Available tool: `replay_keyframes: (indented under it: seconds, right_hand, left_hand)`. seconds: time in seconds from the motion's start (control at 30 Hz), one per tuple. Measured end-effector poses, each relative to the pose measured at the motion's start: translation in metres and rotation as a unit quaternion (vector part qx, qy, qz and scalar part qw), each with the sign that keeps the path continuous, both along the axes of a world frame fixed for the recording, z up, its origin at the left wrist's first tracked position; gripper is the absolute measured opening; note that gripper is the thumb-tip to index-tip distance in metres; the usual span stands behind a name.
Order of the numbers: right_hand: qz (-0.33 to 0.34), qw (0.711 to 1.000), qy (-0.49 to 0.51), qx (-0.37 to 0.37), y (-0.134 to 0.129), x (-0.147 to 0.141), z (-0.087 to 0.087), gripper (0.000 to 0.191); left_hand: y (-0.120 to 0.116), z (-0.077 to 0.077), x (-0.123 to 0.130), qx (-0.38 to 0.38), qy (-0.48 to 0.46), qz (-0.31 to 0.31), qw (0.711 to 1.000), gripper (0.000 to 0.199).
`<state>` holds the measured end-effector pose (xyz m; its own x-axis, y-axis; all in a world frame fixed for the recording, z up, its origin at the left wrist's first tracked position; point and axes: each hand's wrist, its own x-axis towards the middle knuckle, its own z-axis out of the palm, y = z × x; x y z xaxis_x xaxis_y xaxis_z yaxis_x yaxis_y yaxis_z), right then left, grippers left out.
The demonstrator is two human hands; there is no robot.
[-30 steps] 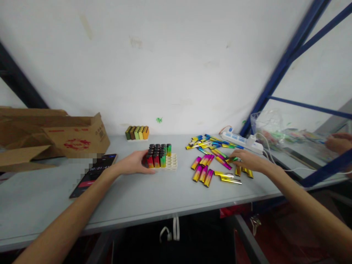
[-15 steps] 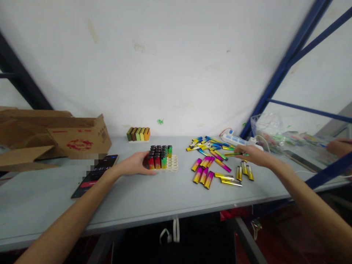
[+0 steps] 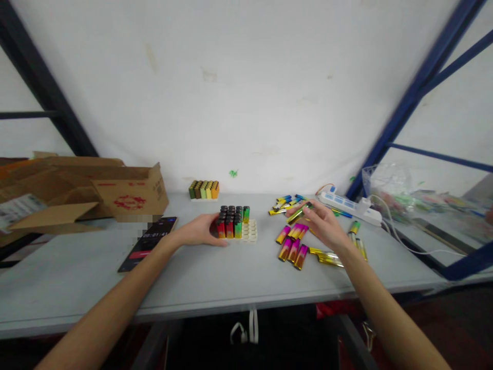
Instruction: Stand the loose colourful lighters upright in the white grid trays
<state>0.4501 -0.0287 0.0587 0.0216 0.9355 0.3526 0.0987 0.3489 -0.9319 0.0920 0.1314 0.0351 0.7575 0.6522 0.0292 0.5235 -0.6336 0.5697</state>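
My left hand grips the left side of a white slotted tray, thumb along its front. Upright lighters with black tops, in red, black and green, fill the tray's left part; open slots show at its right. My right hand pinches a green-and-gold lighter, held tilted over the loose ones. Beneath and around this hand lie pink-and-gold lighters, blue-and-gold lighters and gold lighters. The right hand partly covers some of them.
A second tray of upright lighters stands by the wall. An open cardboard box and a phone are at the left. A power strip with a cable, a plastic bag and a blue rack post stand right.
My right hand has moved left, away from the power strip, carrying the green-and-gold lighter toward the tray. My left hand stays on the tray. The view has shifted slightly.
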Motion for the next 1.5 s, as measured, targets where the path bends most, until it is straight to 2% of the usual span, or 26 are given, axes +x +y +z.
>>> replay_keyframes:
  seconds: [0.17, 0.3, 0.37, 0.53, 0.63, 0.77, 0.9, 1.1, 1.27, 1.33, 1.4, 1.5]
  right_hand:
    - [0.041, 0.999, -0.004, 0.016, 0.020, -0.047, 0.014, 0.034]
    - [0.032, 0.995, -0.087, 0.048, 0.044, -0.074, 0.008, 0.037]
    - [0.004, 0.992, -0.121, 0.045, 0.054, -0.082, -0.001, 0.039]
    - [-0.138, 0.964, -0.219, 0.067, 0.061, -0.090, -0.021, 0.045]
    - [-0.193, 0.947, -0.249, 0.067, 0.059, -0.087, -0.025, 0.053]
    - [-0.224, 0.938, -0.255, 0.065, 0.057, -0.084, -0.025, 0.045]
    - [-0.220, 0.938, -0.260, 0.067, 0.055, -0.084, -0.024, 0.037]
    - [-0.205, 0.947, -0.241, 0.052, 0.053, -0.086, -0.026, 0.037]
    - [-0.113, 0.974, -0.192, 0.039, 0.055, -0.086, -0.031, 0.036]
    - [-0.101, 0.968, -0.215, 0.079, 0.056, -0.087, -0.030, 0.036]
    - [-0.117, 0.952, -0.257, 0.118, 0.058, -0.088, -0.026, 0.034]
    - [-0.107, 0.948, -0.275, 0.116, 0.060, -0.093, -0.019, 0.032]
  left_hand:
    - [-0.002, 0.001, 0.000, -0.003, 0.001, -0.003, 1.000, 0.077]
    - [-0.003, 0.001, 0.000, 0.001, -0.003, -0.001, 1.000, 0.081]
    - [-0.003, 0.001, 0.000, 0.004, 0.001, -0.003, 1.000, 0.080]
    - [-0.004, 0.002, 0.001, 0.007, -0.003, -0.002, 1.000, 0.080]
    - [-0.005, 0.004, 0.001, 0.004, -0.001, -0.004, 1.000, 0.078]
    - [-0.004, 0.003, 0.002, -0.003, 0.007, 0.003, 1.000, 0.076]
    - [-0.001, 0.000, 0.001, 0.000, 0.010, 0.009, 1.000, 0.077]
    - [0.001, -0.002, 0.000, 0.009, 0.008, 0.010, 1.000, 0.078]
    - [0.000, -0.001, 0.001, 0.015, 0.013, 0.002, 1.000, 0.080]
    - [0.000, -0.001, 0.001, 0.009, 0.006, 0.002, 1.000, 0.080]
    - [-0.001, -0.001, 0.001, 0.002, -0.001, 0.002, 1.000, 0.080]
    - [-0.001, -0.001, 0.001, 0.000, -0.002, -0.001, 1.000, 0.081]
